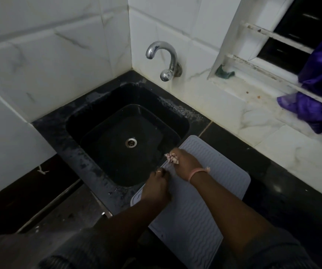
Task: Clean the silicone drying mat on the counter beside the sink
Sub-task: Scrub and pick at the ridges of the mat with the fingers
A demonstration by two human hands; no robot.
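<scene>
Gripping a rag (171,158) in right hand (183,165), left hand (157,188) pinning mat (210,183) edge; mat runs lengthwise toward me.

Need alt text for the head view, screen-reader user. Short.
A person's right hand holds a small pale cloth at the sink-side edge of a grey ribbed silicone mat on a dark counter, while the left hand grips that same edge. A black sink with a chrome tap lies to the left.
</scene>
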